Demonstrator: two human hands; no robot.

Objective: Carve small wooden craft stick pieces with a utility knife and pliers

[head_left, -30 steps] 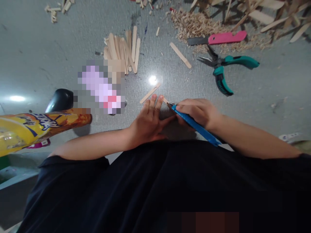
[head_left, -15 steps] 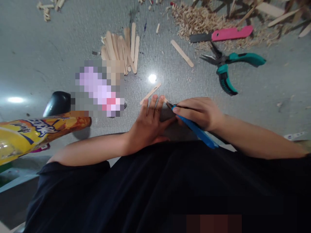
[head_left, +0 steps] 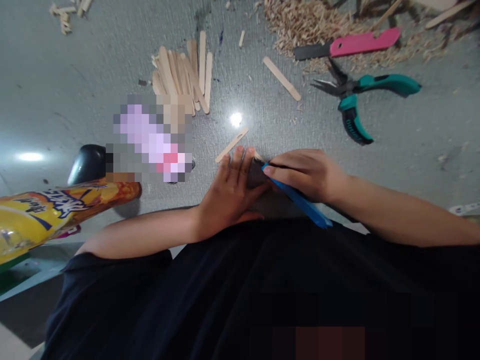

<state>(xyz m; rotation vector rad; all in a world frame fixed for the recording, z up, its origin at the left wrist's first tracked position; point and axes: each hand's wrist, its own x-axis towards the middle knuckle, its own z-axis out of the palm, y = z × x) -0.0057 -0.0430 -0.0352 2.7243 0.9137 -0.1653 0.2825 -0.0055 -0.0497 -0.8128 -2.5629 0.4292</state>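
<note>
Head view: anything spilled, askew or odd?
Yes: shavings lie in a loose, uncontained heap at top right, with the pink tool at their edge. The pliers lie splayed open. The stick by the left hand has what looks like a hole.

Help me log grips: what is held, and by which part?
The right hand holds a blue tool by its handle, near the tip. The left hand lies flat; any hold beneath is hidden.

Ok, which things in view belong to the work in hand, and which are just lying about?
In use: blue tool in the right hand; wooden stick at its tip, by the left hand; maybe the marked stick.

Apparently lying about: pliers; pink-handled tool; wood shavings; yellow-orange container; stick pile, possibly stock.
</note>
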